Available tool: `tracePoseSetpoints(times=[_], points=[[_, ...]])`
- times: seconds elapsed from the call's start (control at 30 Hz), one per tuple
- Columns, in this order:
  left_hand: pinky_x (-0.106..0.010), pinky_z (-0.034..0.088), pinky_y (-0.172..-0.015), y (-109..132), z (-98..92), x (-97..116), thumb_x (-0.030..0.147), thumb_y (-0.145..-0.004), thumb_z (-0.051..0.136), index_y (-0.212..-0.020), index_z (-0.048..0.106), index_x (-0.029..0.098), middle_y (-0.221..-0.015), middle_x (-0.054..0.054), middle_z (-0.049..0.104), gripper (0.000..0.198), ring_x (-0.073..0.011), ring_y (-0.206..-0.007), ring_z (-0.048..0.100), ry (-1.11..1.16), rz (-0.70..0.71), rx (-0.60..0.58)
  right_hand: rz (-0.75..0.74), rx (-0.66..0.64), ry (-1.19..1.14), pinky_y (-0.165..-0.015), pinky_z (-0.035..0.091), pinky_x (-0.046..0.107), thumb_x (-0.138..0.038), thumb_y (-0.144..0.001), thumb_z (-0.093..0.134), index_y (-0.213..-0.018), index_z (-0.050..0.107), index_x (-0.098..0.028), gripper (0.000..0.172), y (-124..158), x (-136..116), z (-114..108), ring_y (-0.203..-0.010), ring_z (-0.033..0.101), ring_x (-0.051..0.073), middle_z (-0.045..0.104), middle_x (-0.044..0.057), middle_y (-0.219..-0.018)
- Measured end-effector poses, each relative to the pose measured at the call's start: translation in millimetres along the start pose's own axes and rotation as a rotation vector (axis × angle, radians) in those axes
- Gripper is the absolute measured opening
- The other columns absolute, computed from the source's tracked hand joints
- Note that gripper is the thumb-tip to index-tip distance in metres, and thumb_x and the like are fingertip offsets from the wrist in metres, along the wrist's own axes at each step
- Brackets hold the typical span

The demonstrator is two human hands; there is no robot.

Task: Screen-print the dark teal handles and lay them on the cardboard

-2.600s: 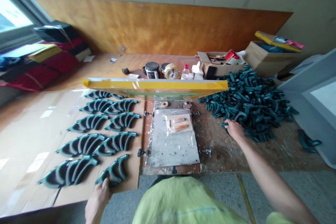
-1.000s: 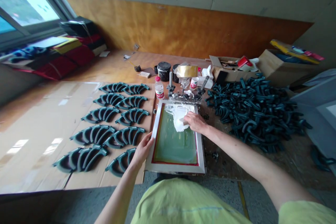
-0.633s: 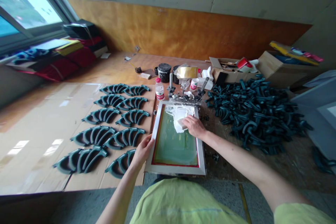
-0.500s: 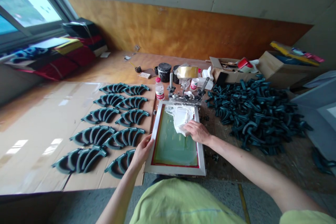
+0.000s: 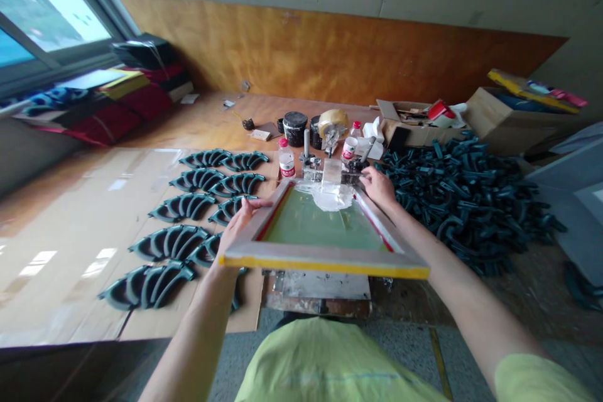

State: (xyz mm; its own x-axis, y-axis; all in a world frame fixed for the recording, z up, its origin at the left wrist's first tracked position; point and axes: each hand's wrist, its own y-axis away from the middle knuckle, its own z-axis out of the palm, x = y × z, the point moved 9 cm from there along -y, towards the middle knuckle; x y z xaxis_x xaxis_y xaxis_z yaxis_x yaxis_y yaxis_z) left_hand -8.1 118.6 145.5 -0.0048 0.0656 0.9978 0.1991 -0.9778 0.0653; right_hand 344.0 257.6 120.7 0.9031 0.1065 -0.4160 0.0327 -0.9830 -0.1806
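Wide apart, the left hand (image 5: 242, 217) closes on the left rail of a silk-screen frame (image 5: 325, 260), thumb and fingers around the wood near its middle; the right hand (image 5: 379, 188) holds the right rail much farther back, close to the hinge end. That staggered hold seems sound, as each hand bears on its own rail and neither rests on the mesh; an even pull from both would likely keep the frame from twisting on its hinge clamps (image 5: 330, 169).

The frame stands tilted up, its yellow-taped near edge raised towards the person and its far end down at the clamps; the green screen mesh (image 5: 325, 213) faces upward, with a white paste (image 5: 327, 196) gathered along its far end, so keeping that end low looks wise. Beneath the raised edge lies a grey printing bed (image 5: 325, 286), partly hidden by the frame.

To the left, rows of dark green arched pieces (image 5: 183, 207) lie on a cardboard sheet (image 5: 61, 282), the nearest just under the left forearm; to the right spreads a heap of dark green pieces (image 5: 466, 201); beyond the clamps stand a red-capped bottle (image 5: 286, 160) and a black jar (image 5: 295, 129).
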Motion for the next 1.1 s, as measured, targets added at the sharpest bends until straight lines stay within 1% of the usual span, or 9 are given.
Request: tracePoseSetpoints(times=[0.1, 0.27, 0.37, 0.53, 0.63, 0.7, 0.8, 0.93, 1.1], points=[[-0.028, 0.053, -0.067, -29.4, 14.3, 34.3, 0.067, -0.085, 0.044, -0.099, 0.066, 0.016, -0.086, -0.006, 0.072, 0.057, -0.0187, -0.076, 0.068, 0.112, 0.115, 0.016, -0.004, -0.144, -0.01, -0.077, 0.047, 0.032, -0.029, -0.09, 0.055, -0.107, 0.062, -0.015, 0.023, 37.8, 20.2, 33.3, -0.081, 0.062, 0.018, 0.069, 0.006, -0.091], [-0.024, 0.052, -0.064, -53.7, 26.4, 44.4, 0.067, -0.085, 0.045, -0.103, 0.061, 0.017, -0.081, -0.006, 0.072, 0.056, -0.0172, -0.079, 0.069, 0.217, 0.173, 0.064, -0.241, -0.258, 0.056, -0.084, 0.044, 0.033, -0.033, -0.081, 0.07, -0.108, 0.062, -0.02, 0.031, 88.0, -16.1, 84.1, -0.1, 0.058, 0.022, 0.066, 0.008, -0.104], [-0.025, 0.052, -0.063, -29.7, 36.5, -2.8, 0.067, -0.084, 0.048, -0.115, 0.058, 0.018, -0.09, -0.008, 0.074, 0.059, -0.0171, -0.077, 0.069, 0.237, 0.004, 0.105, -0.26, -0.251, 0.088, -0.087, 0.04, 0.033, -0.03, -0.087, 0.064, -0.096, 0.065, -0.021, 0.014, 99.5, -40.3, 82.6, -0.102, 0.054, 0.021, 0.064, 0.006, -0.101], [-0.032, 0.056, -0.063, 69.8, 101.1, -125.8, 0.063, -0.08, 0.059, -0.11, 0.062, 0.014, -0.098, -0.015, 0.073, 0.057, -0.0253, -0.085, 0.071, 0.225, -0.65, -0.289, -0.458, -0.14, 0.042, -0.088, 0.04, 0.035, -0.033, -0.093, 0.055, -0.095, 0.066, -0.019, 0.018, 153.5, -114.8, 64.3, -0.097, 0.052, 0.021, 0.063, 0.007, -0.093], [-0.032, 0.056, -0.068, 95.7, 86.0, -157.3, 0.056, -0.08, 0.063, -0.097, 0.062, 0.016, -0.083, -0.009, 0.073, 0.044, -0.0231, -0.08, 0.072, 0.281, -0.666, -0.205, -0.693, -0.245, -0.025, -0.085, 0.042, 0.032, -0.036, -0.094, 0.052, -0.106, 0.066, -0.024, 0.022, 194.5, -137.2, 74.9, -0.092, 0.055, 0.019, 0.065, 0.004, -0.093], [-0.033, 0.057, -0.068, 100.1, 47.1, -177.1, 0.056, -0.081, 0.06, -0.095, 0.06, 0.017, -0.084, -0.009, 0.074, 0.042, -0.0233, -0.077, 0.073, 0.214, -0.659, -0.088, -0.589, -0.233, -0.02, -0.08, 0.044, 0.03, -0.032, -0.094, 0.053, -0.112, 0.065, -0.027, 0.023, 191.0, -97.9, 71.1, -0.09, 0.057, 0.018, 0.066, 0.003, -0.096], [-0.035, 0.058, -0.07, 107.2, -44.8, -207.5, 0.058, -0.086, 0.045, -0.094, 0.059, 0.017, -0.084, -0.011, 0.075, 0.043, -0.0255, -0.078, 0.074, 0.026, -0.655, 0.162, -0.217, -0.123, 0.132, -0.076, 0.047, 0.03, -0.011, -0.089, 0.045, -0.111, 0.068, -0.025, 0.035, 160.3, 23.7, 40.7, -0.089, 0.059, 0.019, 0.068, 0.006, -0.1], [-0.038, 0.058, -0.068, 142.2, -157.9, -235.9, 0.059, -0.088, 0.031, -0.088, 0.055, 0.021, -0.069, -0.007, 0.072, 0.045, -0.0284, -0.078, 0.073, -0.23, -0.732, 0.456, 0.013, -0.159, 0.41, -0.079, 0.049, 0.04, -0.008, -0.079, 0.045, -0.104, 0.071, -0.023, 0.039, 137.8, 170.4, 1.8, -0.095, 0.057, 0.027, 0.067, 0.014, -0.112], [-0.036, 0.056, -0.063, 173.3, -199.7, -248.9, 0.06, -0.088, 0.022, -0.067, 0.055, 0.02, -0.074, -0.016, 0.072, 0.056, -0.0286, -0.075, 0.071, -0.471, -0.872, 0.478, -0.071, -0.106, 0.454, -0.069, 0.043, 0.052, -0.024, -0.087, 0.026, -0.08, 0.072, -0.025, 0.046, 134.5, 248.3, -7.7, -0.093, 0.057, 0.034, 0.067, 0.022, -0.107]])
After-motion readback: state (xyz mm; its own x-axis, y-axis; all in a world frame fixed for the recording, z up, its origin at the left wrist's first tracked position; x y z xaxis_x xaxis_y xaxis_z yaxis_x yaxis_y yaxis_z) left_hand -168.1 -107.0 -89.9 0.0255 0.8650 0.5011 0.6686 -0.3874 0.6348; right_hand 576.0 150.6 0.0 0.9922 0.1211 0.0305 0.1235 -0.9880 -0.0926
